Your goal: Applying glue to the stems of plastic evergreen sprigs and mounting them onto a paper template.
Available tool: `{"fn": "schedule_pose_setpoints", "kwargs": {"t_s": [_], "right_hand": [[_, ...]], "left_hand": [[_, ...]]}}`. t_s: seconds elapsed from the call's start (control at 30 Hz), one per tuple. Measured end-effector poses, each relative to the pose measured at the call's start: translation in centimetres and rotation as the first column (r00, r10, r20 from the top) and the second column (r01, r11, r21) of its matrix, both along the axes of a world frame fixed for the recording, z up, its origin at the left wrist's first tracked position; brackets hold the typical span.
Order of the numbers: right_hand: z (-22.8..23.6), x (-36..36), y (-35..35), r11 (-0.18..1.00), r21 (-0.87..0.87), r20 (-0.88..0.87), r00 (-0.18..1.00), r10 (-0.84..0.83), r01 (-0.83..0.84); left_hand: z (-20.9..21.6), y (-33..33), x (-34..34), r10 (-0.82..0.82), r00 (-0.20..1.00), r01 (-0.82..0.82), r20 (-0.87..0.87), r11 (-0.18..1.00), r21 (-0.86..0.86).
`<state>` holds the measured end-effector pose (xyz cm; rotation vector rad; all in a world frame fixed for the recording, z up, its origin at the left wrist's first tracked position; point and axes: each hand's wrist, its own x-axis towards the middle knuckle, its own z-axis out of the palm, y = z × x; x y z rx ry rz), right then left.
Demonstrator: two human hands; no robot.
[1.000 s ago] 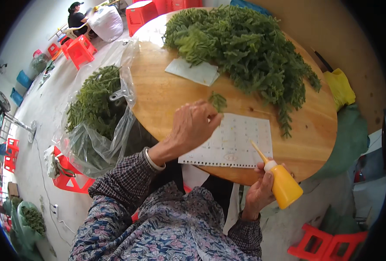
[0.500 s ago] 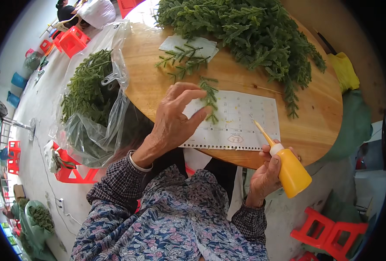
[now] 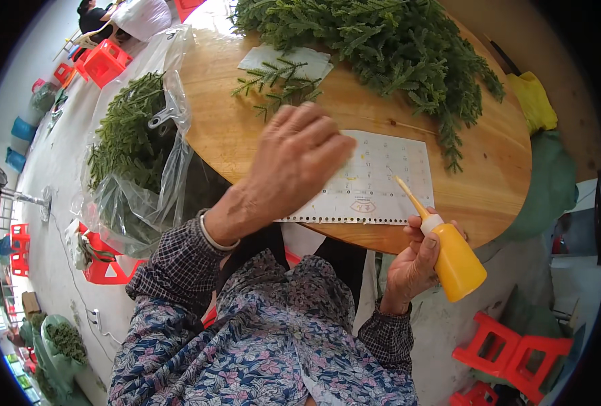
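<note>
My left hand [image 3: 290,159] is over the left part of a white calendar sheet [image 3: 385,179], back of the hand up. Its fingers are curled inward, slightly blurred, and hide whatever may be in them. My right hand [image 3: 412,271] grips a yellow squeeze bottle [image 3: 459,264] with a long thin nozzle, tilted so that its tip points up and left over the sheet. Small yellow smears show on the paper. Beyond my left hand, green artificial fir sprigs [image 3: 273,81] lie partly on a folded white paper [image 3: 310,64].
A large heap of green fir branches [image 3: 388,47] covers the far side of the round wooden table [image 3: 212,88]. At left stands a clear plastic bag [image 3: 151,203] of more branches. Red stools [image 3: 513,355] stand around on the floor. Another person [image 3: 97,20] sits far left.
My left hand has turned back-up with its fingers curled. The small sprig that was by its fingers over the sheet is now out of sight. My right hand keeps the bottle in nearly the same place.
</note>
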<state>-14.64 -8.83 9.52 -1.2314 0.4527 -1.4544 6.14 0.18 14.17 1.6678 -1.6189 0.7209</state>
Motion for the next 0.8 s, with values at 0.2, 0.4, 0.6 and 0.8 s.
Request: {"fn": "schedule_pose_setpoints", "kwargs": {"t_s": [0.2, 0.4, 0.6, 0.8], "right_hand": [[-0.6, -0.4, 0.0, 0.997, 0.08, 0.084, 0.996, -0.002, -0.005], [-0.7, -0.7, -0.2, 0.997, 0.074, 0.073, 0.997, 0.027, -0.033], [0.0, -0.2, 0.1, 0.999, 0.036, 0.037, 0.999, -0.012, 0.011], [0.0, -0.1, 0.1, 0.998, 0.046, 0.057, 0.998, -0.04, 0.038]], "left_hand": [[0.6, -2.2, 2.3, -0.076, 0.988, 0.083, -0.134, 0.995, 0.046], [-1.5, -1.3, 6.8, -0.087, 0.996, 0.076, 0.033, 0.965, 0.252], [-1.0, -2.1, 6.2, -0.019, 0.999, 0.013, 0.051, 0.994, 0.107], [2.2, -2.4, 3.7, 0.008, 0.99, -0.018, -0.139, 0.997, -0.07]]}}
